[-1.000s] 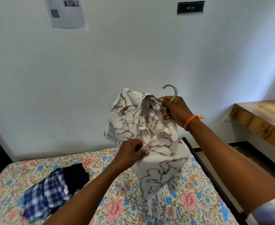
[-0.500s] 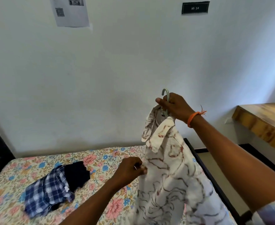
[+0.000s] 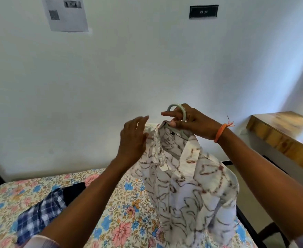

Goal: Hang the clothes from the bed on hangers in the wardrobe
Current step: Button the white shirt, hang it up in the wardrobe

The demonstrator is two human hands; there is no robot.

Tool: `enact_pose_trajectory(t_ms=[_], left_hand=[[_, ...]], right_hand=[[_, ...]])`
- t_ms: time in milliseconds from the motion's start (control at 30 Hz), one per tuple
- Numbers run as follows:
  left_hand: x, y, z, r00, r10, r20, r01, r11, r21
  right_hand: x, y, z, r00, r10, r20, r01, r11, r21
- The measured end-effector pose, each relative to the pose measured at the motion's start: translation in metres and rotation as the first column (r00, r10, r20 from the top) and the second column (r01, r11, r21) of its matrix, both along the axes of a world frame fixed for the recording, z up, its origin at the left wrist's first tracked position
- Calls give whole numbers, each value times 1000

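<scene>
Gripping the curved grey plastic hanger (image 3: pixel 180 111), the right hand (image 3: pixel 193 122) holds the limp, vine-printed white shirt (image 3: pixel 188 178) above the floral bed (image 3: pixel 125 212). Left hand (image 3: pixel 133 140) is released, fingers straight, beside the collar. Checked cloth (image 3: pixel 38 213) lies crumpled.

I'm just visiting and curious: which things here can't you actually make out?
- Hanger, head view: only the hook shows; the shirt covers its arms.
- Wardrobe: nowhere in view.
- Dark garment on the bed: the left arm hides part of it.
- Wall paper: cut by the top edge, print too small.
</scene>
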State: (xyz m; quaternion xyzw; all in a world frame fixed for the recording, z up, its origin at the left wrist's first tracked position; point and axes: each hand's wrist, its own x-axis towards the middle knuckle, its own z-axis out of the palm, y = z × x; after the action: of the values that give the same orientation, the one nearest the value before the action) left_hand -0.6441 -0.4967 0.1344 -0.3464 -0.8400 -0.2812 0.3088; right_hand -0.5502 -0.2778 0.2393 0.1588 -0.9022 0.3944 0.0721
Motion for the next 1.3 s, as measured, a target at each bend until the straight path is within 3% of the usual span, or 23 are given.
enact_pose_trajectory(t_ms=[133,233,333,467,567,667,733,867,1000,1167,1300], left_hand=[[-26,1,9,995,-96,-6,96,993,-71],[-31,4,11,988,-117,97,128,985,-116],[-28,12,16,934,-241,262,277,954,-111],[-15,19,23,776,-267,572,383,919,-91],[-4,22,23,554,-347,757,490,871,41],[4,26,17,468,-425,775,430,875,221],[5,31,8,522,-398,755,343,908,241],[20,36,-16,744,-182,643,74,979,192],[33,33,-36,885,-128,448,10,967,255],[31,26,-19,964,-81,254,24,976,219],[12,12,18,913,-94,398,-6,970,242]], right_hand=[[8,25,-1,999,-32,6,32,988,-151],[15,44,-4,1000,-21,13,23,979,-201],[23,64,-3,999,-37,29,42,978,-203],[29,88,-1,977,-209,-49,209,978,-15],[31,105,-6,957,-276,-83,287,944,162],[31,119,-19,964,-250,-91,256,965,59],[31,120,-23,961,-238,-142,238,971,-19],[29,124,-15,945,-245,-216,230,969,-90],[28,132,-6,924,-265,-275,238,963,-126],[27,138,-4,941,-265,-213,235,960,-153],[38,139,-4,979,-177,-105,161,976,-147]])
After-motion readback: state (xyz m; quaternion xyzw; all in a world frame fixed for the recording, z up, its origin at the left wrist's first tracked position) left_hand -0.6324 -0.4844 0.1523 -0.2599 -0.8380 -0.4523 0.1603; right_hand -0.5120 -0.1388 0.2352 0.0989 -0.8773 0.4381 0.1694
